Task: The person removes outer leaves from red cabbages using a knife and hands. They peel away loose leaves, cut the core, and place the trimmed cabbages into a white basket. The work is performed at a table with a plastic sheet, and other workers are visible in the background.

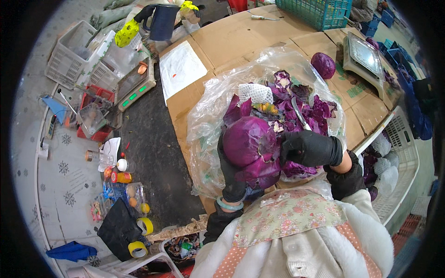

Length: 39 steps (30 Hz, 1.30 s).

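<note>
My left hand [232, 179], in a black glove, cradles a purple cabbage [247, 140] from its left and underside. In my right hand [311, 148], also black-gloved, is a small knife with a curved blade [298, 113] and a pale handle; the blade points up and away from the cabbage. The right fingers touch the cabbage's right side, where outer leaves hang loose. Beneath both hands, a clear plastic bag [205, 121] spreads over cardboard, with torn purple leaves [321, 109], a cut stem piece [282, 80] and a white foam net [256, 93] on it.
Another cabbage [323, 65] sits beside a scale [365, 57] at the right. A crate [405, 166] holds netted cabbages by my right elbow. A second scale [135, 83] stands left. Across the table, a person's gloved hand holds a dark pitcher [163, 22] near a teal crate [316, 14].
</note>
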Each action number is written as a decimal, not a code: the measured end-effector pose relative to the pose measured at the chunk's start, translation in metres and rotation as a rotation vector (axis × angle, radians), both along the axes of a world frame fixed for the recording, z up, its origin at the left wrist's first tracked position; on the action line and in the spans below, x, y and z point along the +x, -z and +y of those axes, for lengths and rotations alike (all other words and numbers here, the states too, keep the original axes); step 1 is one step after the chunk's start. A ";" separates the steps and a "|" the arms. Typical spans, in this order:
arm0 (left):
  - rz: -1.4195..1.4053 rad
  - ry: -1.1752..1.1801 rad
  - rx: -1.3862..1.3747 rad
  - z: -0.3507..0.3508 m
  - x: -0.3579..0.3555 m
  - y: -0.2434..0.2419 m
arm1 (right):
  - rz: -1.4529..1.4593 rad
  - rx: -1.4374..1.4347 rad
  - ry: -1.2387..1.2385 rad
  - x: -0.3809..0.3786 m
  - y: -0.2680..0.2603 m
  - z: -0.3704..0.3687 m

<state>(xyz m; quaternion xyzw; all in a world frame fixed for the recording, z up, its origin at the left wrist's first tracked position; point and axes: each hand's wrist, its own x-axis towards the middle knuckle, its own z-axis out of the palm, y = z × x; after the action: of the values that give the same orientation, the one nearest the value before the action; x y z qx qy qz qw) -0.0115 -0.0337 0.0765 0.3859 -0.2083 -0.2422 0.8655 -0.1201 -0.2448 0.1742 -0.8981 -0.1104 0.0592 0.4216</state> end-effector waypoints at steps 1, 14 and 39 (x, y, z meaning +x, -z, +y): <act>-0.012 0.039 -0.020 0.000 0.001 0.001 | 0.047 -0.085 0.039 0.000 -0.004 0.003; 0.608 0.624 -0.443 0.016 0.003 -0.034 | -0.933 -0.320 0.015 0.027 0.004 0.066; 0.215 0.123 0.059 0.030 0.014 -0.003 | -0.494 0.040 0.260 0.028 0.004 0.047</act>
<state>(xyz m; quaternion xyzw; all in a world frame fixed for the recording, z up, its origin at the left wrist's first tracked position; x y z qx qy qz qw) 0.0027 -0.0039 0.0790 0.3697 -0.1305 -0.3408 0.8545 -0.0925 -0.1978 0.1701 -0.8835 -0.0948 -0.2182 0.4035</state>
